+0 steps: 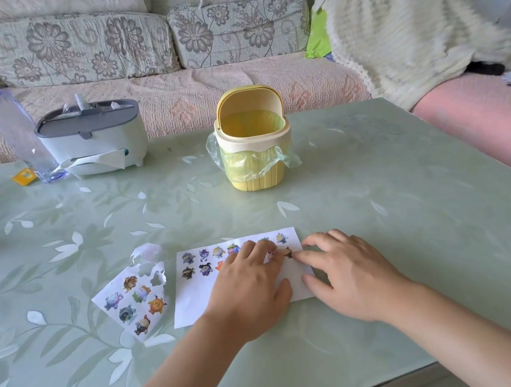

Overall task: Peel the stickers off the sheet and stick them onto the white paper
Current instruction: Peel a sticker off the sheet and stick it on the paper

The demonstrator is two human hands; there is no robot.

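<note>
The white paper (pixel 193 298) lies on the table near the front, with several cartoon stickers in two rows along its far edge. The sticker sheet (pixel 136 302) lies to its left, its far end curled and full of cut-out holes, several stickers still on it. My left hand (pixel 248 288) lies flat on the paper, fingertips on the second row. My right hand (pixel 348 270) rests at the paper's right edge, its index fingertip on a small brown sticker (pixel 287 251) beside my left fingertips. Part of the sticker rows is hidden under my left hand.
A yellow mini bin (pixel 254 147) with a green liner and raised lid stands behind the paper. At the far left stand a grey-white tissue box (pixel 92 141) and a clear bottle (pixel 12 130). A sofa runs behind the green glass table (pixel 382 207).
</note>
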